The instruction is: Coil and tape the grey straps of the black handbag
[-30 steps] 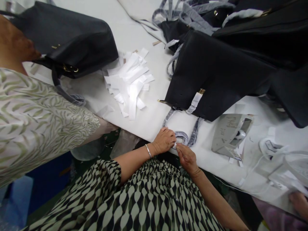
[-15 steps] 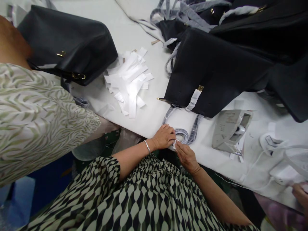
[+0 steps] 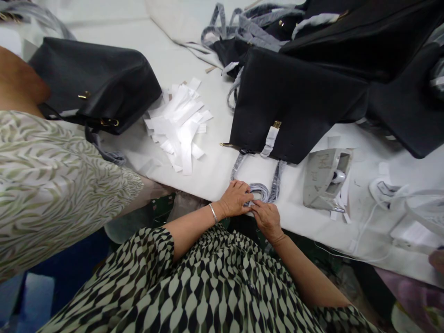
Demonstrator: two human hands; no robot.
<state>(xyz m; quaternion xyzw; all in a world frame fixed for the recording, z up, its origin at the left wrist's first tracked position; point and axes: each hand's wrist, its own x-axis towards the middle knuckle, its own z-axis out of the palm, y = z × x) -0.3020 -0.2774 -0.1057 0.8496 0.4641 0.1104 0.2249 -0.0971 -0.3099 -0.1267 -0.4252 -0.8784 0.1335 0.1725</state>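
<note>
One wrapped strap coil (image 3: 265, 191), at the table's (image 3: 210, 181) near edge by the black handbag (image 3: 291, 97) — left hand (image 3: 233, 200) closed on its left side, right hand (image 3: 268, 219) touching left, grip unclear — best kept flat, snug.

The coiled strap (image 3: 262, 190) toward four o'clock is wrapped in thin, clear-looking plastic film, crinkled and faintly glossy. At two o'clock, the black bag (image 3: 294, 97) looks like smooth leather with a mostly matt face; its clasp (image 3: 276, 124) is shiny gold-coloured metal, with a wrinkled white wrapping (image 3: 269, 141) below. The other black bag (image 3: 93, 69), at ten o'clock, has a soft sheen. Nearer ten o'clock, the white strips (image 3: 187, 134) look smooth and papery. The dispenser (image 3: 317, 180) at three o'clock has a dull, scuffed grey surface. A polished metal bracelet (image 3: 212, 213) and patterned matt cloth (image 3: 208, 286) lie toward six o'clock.
</note>
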